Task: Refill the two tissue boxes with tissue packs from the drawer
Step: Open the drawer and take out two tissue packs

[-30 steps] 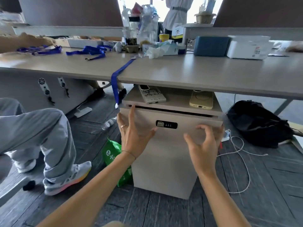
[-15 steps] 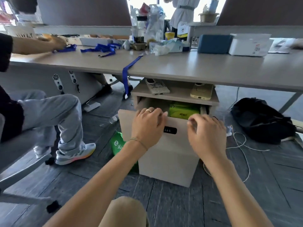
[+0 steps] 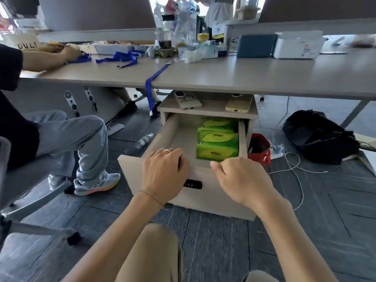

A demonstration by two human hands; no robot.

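Pulled well out of the beige wooden pedestal cabinet now, the beige wooden drawer with the black combination lock on its front; half a second back open only a crack, a second back shut flush. Contents exposed as a result: green plastic-wrapped tissue packs, three showing in a row along the drawer's right side, from about 12 o'clock down toward the front panel. First step of the refill judged done, picking a pack up next.

Left hand curled over the drawer front's top edge at roughly 10 o'clock from the lock, fingers bent together and hooked inside, tips hidden behind the panel. Right hand likewise gripping the same edge at about 1 o'clock from the lock, fingers folded and tips out of sight.

Nearest pack lying just beyond the right hand's knuckles at 11 o'clock, close but apparently not touched; at 2 o'clock from the left hand, across bare drawer floor.

Up on the grey desk at 1 o'clock, a dark blue box and a white box side by side, presumably the tissue boxes awaiting refill
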